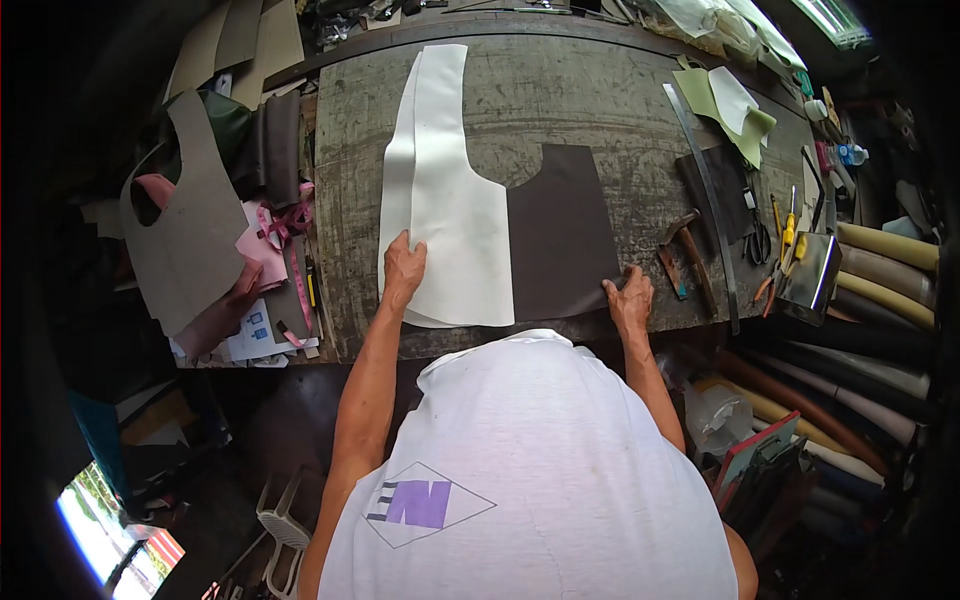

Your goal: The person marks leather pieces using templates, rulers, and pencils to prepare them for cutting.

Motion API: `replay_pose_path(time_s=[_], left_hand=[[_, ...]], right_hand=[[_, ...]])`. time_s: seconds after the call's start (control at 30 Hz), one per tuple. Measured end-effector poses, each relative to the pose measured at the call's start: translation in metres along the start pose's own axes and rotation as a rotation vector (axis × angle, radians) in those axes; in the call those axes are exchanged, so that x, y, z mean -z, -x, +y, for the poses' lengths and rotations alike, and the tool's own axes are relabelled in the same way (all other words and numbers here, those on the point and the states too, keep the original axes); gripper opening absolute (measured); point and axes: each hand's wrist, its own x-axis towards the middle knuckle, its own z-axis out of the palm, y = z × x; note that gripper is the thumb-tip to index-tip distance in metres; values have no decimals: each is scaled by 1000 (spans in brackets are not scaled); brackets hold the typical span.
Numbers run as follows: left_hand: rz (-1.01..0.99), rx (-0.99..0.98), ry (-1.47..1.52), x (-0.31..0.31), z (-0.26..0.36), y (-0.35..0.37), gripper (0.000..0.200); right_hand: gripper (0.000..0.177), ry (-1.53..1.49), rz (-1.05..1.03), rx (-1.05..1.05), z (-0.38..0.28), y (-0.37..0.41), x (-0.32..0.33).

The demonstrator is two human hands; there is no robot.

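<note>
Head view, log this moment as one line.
left hand on white panel | right hand at corner of dark brown panel | panels side by side on workbench | hammer right of dark brown panel

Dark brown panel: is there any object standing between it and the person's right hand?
No, nothing visible. The right hand has its fingers at the near right corner of the dark brown panel. The hammer lies farther right, outside that contact.

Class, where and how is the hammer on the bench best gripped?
Take the hammer by the near end of its handle, probably from above: that end points towards the person, the head lies farther off, and a long strip and small tool flank the handle.
</note>
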Motion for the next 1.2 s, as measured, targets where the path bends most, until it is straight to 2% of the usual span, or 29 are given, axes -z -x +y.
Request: replay_pose_path(time_s=[0.1, 0.2, 0.3, 0.4, 0.5, 0.6, 0.73, 0.8, 0.83, 0.87, 0.9, 0.93, 0.97, 1.07, 1.17, 1.2], left_hand=[[48, 91, -314, 3, 16, 1, 26], [193, 72, -441, 7, -7, -7, 25], [309, -8, -528, 16, -13, -1, 25], [271, 113, -540, 19, -11, -3, 36], [310, 169, -459, 17, 11, 4, 50], [295, 191, -464, 20, 1, -9, 60], [84, 252, -277, 33, 2, -22, 50], [-24, 253, -69, 36, 9, -17, 46], [38, 196, -114, 36, 26, -8, 42], [73, 137, -223, 29, 2, -16, 42], [159, 98, -233, 14, -35, -25, 45], [102, 160, -228, 23, -13, -21, 45], [41, 223, -219, 30, 12, -14, 46], [61, 227, -40, 26, 15, -11, 48], [83, 80, -122, 14, 0, -13, 51], [102, 35, -198, 11, 8, -7, 47]], right_hand=[[54, -97, -11, -39, 1, -3, -5], [50, -294, -55, -117, -1, 2, -3], [36, -186, 39, -19, -9, 12, 5], [22, -96, 149, 141, -7, 17, 1], [15, -285, 157, 147, -23, 22, 3], [17, -456, -45, 267, -55, 26, 17], [22, -869, -222, 83, -60, 16, 15], [26, -1161, -110, -11, -47, 6, 5], [28, -1121, -43, -93, -26, -1, -9], [30, -857, 40, -140, -22, -2, -6], [33, -749, 59, -188, -12, -5, -10], [38, -672, 75, -147, 5, -6, -21], [39, -687, 24, -161, 4, -6, -20], [49, -696, -109, -208, -14, -8, 1], [48, -555, -275, -72, -33, -23, 25], [47, -629, -363, -111, -28, -35, 23]])
